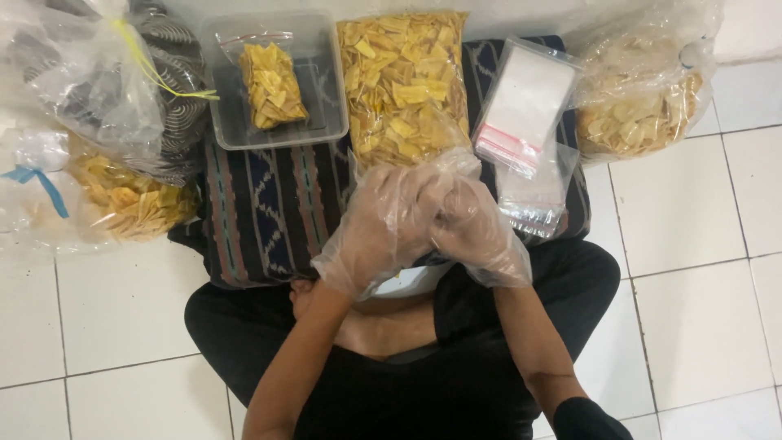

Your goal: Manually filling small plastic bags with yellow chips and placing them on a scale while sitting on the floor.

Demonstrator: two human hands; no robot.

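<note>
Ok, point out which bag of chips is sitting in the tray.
The small zip bag of yellow chips, lying in the clear plastic tray at upper left. The other chip bags are far bigger and rest on cloth or floor.

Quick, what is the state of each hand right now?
Left hand: in a loose clear plastic glove, fingers curled against the other hand; holding anything cannot be told.
Right hand: gloved too, curled against the left; cannot be told.

left hand (383, 224): loose clear plastic glove | right hand (476, 232): same | black clothes, forearms bare
</note>
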